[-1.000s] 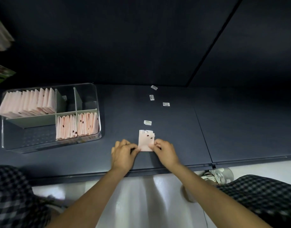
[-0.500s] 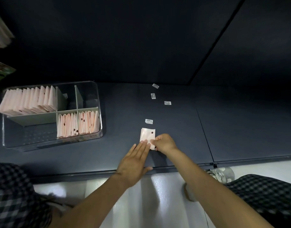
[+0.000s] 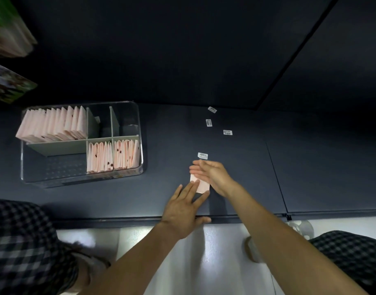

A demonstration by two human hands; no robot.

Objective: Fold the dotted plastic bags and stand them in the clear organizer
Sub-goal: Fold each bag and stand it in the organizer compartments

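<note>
A small folded pink dotted bag (image 3: 202,185) lies flat on the dark table (image 3: 236,179) near its front edge. My left hand (image 3: 184,208) is flat, its fingertips pressing the bag's near left corner. My right hand (image 3: 211,173) lies flat across the bag's far part, fingers stretched to the left and hiding most of it. The clear organizer (image 3: 140,133) stands at the left, with folded pink bags upright in its back left compartment (image 3: 53,124) and its two front right compartments (image 3: 112,155).
Several small white barcode labels (image 3: 227,132) lie scattered on the table beyond the bag. The organizer's front left and back right compartments hold no bags. Stacked packets (image 3: 8,33) jut in at the upper left. A dark wall rises behind the table.
Both hands went from pinching the bag's edges to lying flat on it. My right hand opened out and slid over the bag's far part, while my left flattened at its near corner.
</note>
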